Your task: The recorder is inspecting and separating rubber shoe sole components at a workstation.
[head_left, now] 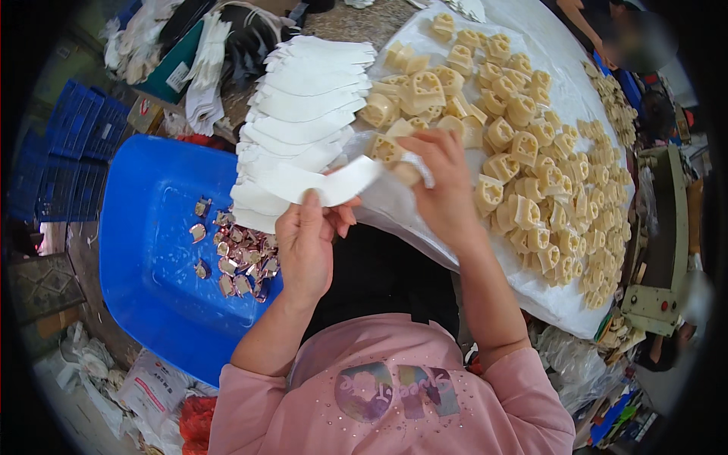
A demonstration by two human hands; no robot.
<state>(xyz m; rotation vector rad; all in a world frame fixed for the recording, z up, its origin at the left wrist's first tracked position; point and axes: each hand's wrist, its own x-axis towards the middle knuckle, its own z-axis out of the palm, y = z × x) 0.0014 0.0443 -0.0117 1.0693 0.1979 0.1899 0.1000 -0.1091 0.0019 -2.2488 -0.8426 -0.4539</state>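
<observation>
My left hand (307, 239) pinches a curved white strip (350, 182) between thumb and fingers. The strip's free end points toward my right hand (446, 186), which is bent over the near edge of the cream pieces. A white wrap (418, 168) shows on one of its fingers, and that fingertip is smeared by motion. Whether this hand grips anything I cannot make out. Just beyond it lie hollow cream moulded pieces (423, 92) with holes in them. A fanned stack of similar white strips (303, 98) overlaps itself behind my left hand.
On my left stands a blue tub (163, 171) with small shiny pinkish metallic pieces (246, 258) in it. Many cream pieces (542, 189) cover white sheeting (523, 303) at right. Blue crates (83, 129) stand far left. Another person's arm (584, 26) appears at far right.
</observation>
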